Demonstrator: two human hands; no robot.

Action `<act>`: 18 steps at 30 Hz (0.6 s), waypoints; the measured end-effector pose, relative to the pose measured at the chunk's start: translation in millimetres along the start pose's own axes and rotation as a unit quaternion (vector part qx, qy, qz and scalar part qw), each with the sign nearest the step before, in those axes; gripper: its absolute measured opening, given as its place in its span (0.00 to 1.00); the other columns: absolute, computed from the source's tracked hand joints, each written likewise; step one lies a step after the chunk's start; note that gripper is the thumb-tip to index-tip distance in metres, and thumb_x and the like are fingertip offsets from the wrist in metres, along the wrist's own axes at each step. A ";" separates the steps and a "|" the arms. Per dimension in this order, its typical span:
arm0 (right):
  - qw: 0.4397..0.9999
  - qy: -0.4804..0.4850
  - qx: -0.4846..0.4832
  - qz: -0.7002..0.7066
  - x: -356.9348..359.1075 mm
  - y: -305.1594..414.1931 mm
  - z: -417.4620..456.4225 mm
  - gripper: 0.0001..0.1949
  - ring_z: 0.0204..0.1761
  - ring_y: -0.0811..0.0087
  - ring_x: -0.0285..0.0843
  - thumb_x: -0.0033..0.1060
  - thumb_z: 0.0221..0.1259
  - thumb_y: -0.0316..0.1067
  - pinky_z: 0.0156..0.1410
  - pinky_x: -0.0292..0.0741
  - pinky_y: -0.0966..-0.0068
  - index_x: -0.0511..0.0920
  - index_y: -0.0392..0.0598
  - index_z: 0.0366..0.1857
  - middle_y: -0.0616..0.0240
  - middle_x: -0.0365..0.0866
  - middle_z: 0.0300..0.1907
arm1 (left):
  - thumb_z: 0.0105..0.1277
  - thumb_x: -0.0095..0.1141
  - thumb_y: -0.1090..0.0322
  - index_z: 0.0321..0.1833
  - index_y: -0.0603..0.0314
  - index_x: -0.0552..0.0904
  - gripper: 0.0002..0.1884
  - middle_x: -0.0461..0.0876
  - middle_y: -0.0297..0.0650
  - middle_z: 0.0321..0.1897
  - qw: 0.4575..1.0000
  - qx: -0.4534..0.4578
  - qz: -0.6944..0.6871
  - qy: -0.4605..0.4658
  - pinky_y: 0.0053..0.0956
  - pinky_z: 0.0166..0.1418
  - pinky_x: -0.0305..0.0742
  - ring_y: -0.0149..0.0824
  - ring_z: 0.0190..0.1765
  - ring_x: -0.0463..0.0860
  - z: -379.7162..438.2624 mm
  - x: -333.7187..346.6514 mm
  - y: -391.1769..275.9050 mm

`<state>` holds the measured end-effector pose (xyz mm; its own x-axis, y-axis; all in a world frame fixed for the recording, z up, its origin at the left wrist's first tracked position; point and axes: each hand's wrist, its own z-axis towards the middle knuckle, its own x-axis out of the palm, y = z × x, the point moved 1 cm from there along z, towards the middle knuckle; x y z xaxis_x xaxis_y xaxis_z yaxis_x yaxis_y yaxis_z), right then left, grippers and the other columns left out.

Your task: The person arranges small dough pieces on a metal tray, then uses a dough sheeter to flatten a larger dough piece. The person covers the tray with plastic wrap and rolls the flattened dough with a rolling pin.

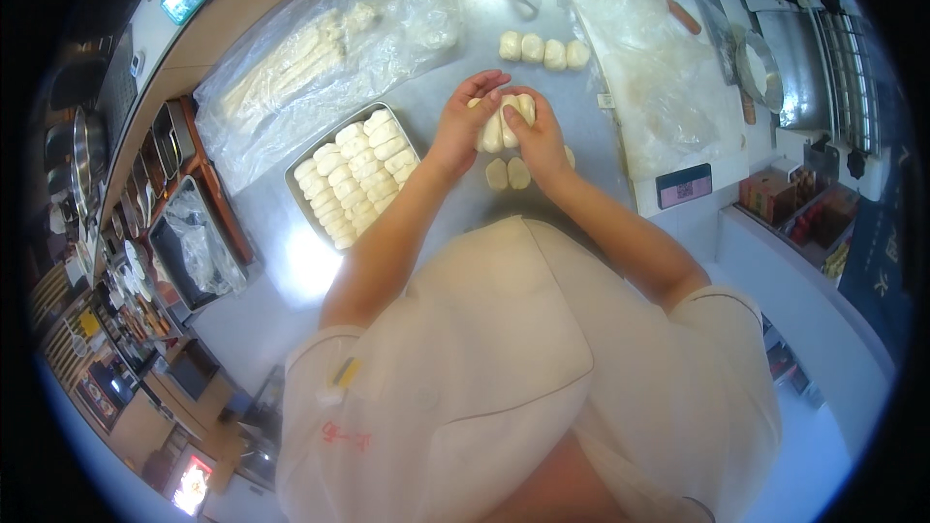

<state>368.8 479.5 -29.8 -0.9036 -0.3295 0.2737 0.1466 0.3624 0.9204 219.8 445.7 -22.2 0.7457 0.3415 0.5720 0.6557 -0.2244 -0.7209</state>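
Observation:
Several elongated pale dough pieces (492,134) lie side by side between my hands over the metal worktop (450,214). My left hand (462,123) cups them from the left, and my right hand (543,136) grips them from the right with its thumb on top. Just below, two flattened dough pieces (508,173) rest on the worktop; another dough piece (569,156) is mostly hidden by my right wrist. Beyond my hands sits a row of rounded dough pieces (543,51). To the left, a metal tray (298,196) holds rows of dough pieces (352,173), partly covered by my left forearm.
Clear plastic sheeting (421,22) covers long dough strips (290,58) at the back left. On the right are a floured white board (647,116), a rolling pin (683,14), a metal bowl (759,73) and a printed code stand (684,186). A dark tray (174,254) holds crumpled plastic.

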 end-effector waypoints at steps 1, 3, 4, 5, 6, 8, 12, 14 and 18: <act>0.997 -0.017 0.008 -0.074 -3.7 -5.9 0.8 0.20 0.61 0.63 0.85 0.66 0.82 0.41 0.67 0.81 0.66 0.78 0.39 0.67 0.55 0.86 0.63 | 0.83 0.63 0.62 0.80 0.68 0.72 0.28 0.77 0.48 0.78 0.998 0.012 0.057 -0.033 0.37 0.76 0.78 0.43 0.74 0.81 2.2 -4.4 7.5; 0.978 -0.011 -0.066 -0.197 -13.5 -18.8 5.8 0.22 0.62 0.55 0.86 0.65 0.82 0.43 0.69 0.81 0.60 0.78 0.38 0.67 0.49 0.85 0.64 | 0.84 0.61 0.60 0.77 0.71 0.74 0.28 0.79 0.51 0.75 0.983 0.095 0.146 -0.057 0.39 0.75 0.78 0.47 0.73 0.82 7.9 -14.7 24.0; 0.934 -0.045 -0.058 -0.349 -18.5 -27.7 10.5 0.23 0.63 0.51 0.85 0.64 0.82 0.45 0.69 0.81 0.58 0.78 0.38 0.68 0.47 0.85 0.64 | 0.84 0.60 0.58 0.77 0.73 0.75 0.28 0.80 0.53 0.74 0.925 0.124 0.339 -0.119 0.41 0.75 0.78 0.50 0.72 0.82 14.0 -23.5 28.6; 0.868 -0.061 -0.090 -0.485 -21.2 -35.9 17.5 0.25 0.63 0.46 0.85 0.64 0.81 0.47 0.70 0.80 0.55 0.78 0.37 0.68 0.44 0.85 0.64 | 0.84 0.59 0.57 0.76 0.74 0.76 0.28 0.81 0.56 0.73 0.796 0.162 0.551 -0.193 0.43 0.74 0.77 0.53 0.71 0.82 17.2 -30.6 32.2; 0.787 -0.068 -0.081 -0.608 -26.2 -42.3 22.1 0.27 0.63 0.42 0.84 0.63 0.81 0.49 0.70 0.80 0.53 0.78 0.37 0.69 0.42 0.84 0.64 | 0.83 0.59 0.55 0.75 0.76 0.76 0.29 0.81 0.58 0.72 0.661 0.137 0.686 -0.272 0.46 0.74 0.77 0.56 0.70 0.82 19.8 -37.1 35.2; 0.817 -0.077 -0.069 -0.567 -39.1 -48.6 22.4 0.29 0.64 0.38 0.83 0.63 0.80 0.52 0.70 0.80 0.50 0.78 0.36 0.70 0.39 0.84 0.64 | 0.82 0.58 0.52 0.73 0.77 0.78 0.31 0.83 0.62 0.69 0.744 0.077 0.602 -0.279 0.49 0.74 0.76 0.60 0.69 0.82 12.5 -47.6 40.6; 0.851 -0.020 0.024 -0.524 -41.8 -46.9 11.6 0.29 0.61 0.35 0.84 0.64 0.79 0.54 0.66 0.80 0.47 0.80 0.35 0.64 0.36 0.85 0.59 | 0.80 0.61 0.49 0.69 0.77 0.80 0.32 0.88 0.64 0.56 0.779 -0.051 0.592 -0.198 0.54 0.68 0.79 0.64 0.62 0.86 -15.8 -44.7 49.8; 0.844 0.007 -0.007 -0.536 -33.3 -41.4 12.8 0.26 0.58 0.36 0.85 0.64 0.79 0.53 0.63 0.81 0.46 0.79 0.36 0.61 0.36 0.86 0.54 | 0.79 0.63 0.49 0.69 0.75 0.78 0.31 0.89 0.64 0.54 0.778 -0.004 0.607 -0.162 0.56 0.65 0.81 0.67 0.60 0.87 -15.7 -38.2 52.0; 0.822 0.042 0.052 -0.565 -19.9 -38.0 20.3 0.24 0.51 0.36 0.88 0.63 0.80 0.52 0.58 0.82 0.44 0.77 0.38 0.59 0.39 0.89 0.45 | 0.78 0.66 0.48 0.74 0.74 0.73 0.35 0.89 0.64 0.55 0.780 -0.049 0.604 -0.156 0.55 0.66 0.81 0.67 0.61 0.87 -4.1 -32.4 59.7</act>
<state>373.1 490.0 -76.0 -0.4075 -0.5654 -0.7171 -0.8067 -0.1451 0.5729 235.3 417.6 -82.2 0.7718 0.0291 -0.6353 -0.4857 -0.6178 -0.6184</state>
